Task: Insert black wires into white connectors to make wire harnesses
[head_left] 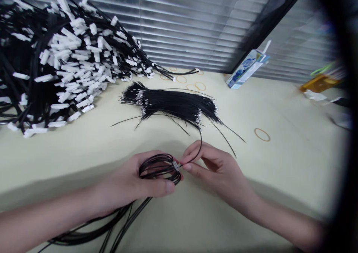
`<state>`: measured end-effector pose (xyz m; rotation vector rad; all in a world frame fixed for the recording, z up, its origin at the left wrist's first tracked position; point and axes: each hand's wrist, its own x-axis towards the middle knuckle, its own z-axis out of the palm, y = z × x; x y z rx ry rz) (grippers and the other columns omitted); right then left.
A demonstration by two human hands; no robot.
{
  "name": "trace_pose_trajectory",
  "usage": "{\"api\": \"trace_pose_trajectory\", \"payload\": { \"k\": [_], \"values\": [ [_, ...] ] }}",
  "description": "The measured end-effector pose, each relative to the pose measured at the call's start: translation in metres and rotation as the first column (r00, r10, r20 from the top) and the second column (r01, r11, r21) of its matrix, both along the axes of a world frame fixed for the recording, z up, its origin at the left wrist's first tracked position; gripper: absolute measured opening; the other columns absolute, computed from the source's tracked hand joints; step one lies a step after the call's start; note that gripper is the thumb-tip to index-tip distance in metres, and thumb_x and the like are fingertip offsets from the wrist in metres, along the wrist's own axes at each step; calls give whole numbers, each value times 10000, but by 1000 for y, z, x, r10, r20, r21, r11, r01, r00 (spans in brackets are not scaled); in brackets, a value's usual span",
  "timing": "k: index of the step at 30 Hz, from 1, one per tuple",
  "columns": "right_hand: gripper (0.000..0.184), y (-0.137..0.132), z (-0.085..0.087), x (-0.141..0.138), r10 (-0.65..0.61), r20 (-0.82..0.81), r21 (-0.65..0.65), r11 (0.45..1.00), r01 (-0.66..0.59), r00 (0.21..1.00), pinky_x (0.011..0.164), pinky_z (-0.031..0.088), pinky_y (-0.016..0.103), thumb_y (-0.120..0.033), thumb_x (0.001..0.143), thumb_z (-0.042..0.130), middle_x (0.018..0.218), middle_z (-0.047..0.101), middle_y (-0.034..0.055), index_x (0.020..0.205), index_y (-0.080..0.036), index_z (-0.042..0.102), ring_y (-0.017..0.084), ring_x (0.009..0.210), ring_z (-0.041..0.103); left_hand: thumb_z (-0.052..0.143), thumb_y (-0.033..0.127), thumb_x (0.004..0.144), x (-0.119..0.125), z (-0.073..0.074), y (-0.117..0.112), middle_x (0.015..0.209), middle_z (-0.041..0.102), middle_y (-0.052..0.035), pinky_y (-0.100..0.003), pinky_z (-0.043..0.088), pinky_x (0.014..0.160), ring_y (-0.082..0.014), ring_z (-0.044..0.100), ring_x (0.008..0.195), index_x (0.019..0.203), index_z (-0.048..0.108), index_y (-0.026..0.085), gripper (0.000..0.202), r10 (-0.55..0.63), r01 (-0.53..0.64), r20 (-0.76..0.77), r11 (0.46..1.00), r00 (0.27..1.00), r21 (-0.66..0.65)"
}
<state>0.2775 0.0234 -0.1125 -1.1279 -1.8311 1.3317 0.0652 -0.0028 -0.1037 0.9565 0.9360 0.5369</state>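
Observation:
My left hand (151,174) is closed around a looped bundle of black cable (160,163), whose loose lengths trail down toward the lower left. A small pale connector (176,166) sits at the right side of the loops, by my left fingertips. My right hand (209,161) pinches a single thin black wire (200,144) between thumb and fingers. One end of that wire meets the connector; whether it is seated inside I cannot tell. Just beyond both hands lies a pile of short black wires (173,102) with silvery ends.
A large heap of black cables with white connectors (72,66) fills the back left. Several rubber bands (262,134) lie on the pale table (279,163). A blue and white carton (246,69) with a straw leans by the window blinds (190,25). An orange item (320,82) is at the far right.

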Motion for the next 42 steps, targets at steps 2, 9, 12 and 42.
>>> {"api": "trace_pose_trajectory", "payload": {
  "k": [2,9,12,42],
  "values": [
    [141,-1,0,1,9,5,36,999,-9,1000,771,464,135,-309,786,634,852,583,0,772,-169,625,21,835,554,720,359,733,0,0,0,1047,650,-25,-303,422,888,-206,558,1049,1126,586,219,438,-10,10,-5,1000,1000,7],
    [106,0,1,3,32,76,242,969,-50,997,750,457,138,-255,789,630,841,586,13,742,-160,634,27,825,548,735,358,724,-1,-2,-1,1000,640,4,-284,423,891,-181,550,1037,1103,596,240,420,3,-3,0,1000,1000,-13],
    [86,-1,1,3,42,101,307,949,-71,994,742,460,137,-248,780,637,850,584,16,757,-165,645,29,823,549,735,348,727,-2,-3,-2,1029,640,5,-277,430,882,-169,553,1012,1103,600,248,412,6,-6,2,1000,1000,-2],
    [235,-6,-13,2,175,138,653,724,-223,975,858,423,241,-10,757,564,920,591,-1,898,-197,568,64,926,497,788,278,648,1,3,0,987,686,8,-233,479,815,-142,606,917,1081,635,218,463,-16,15,-3,999,1000,-46]
  ]
}}
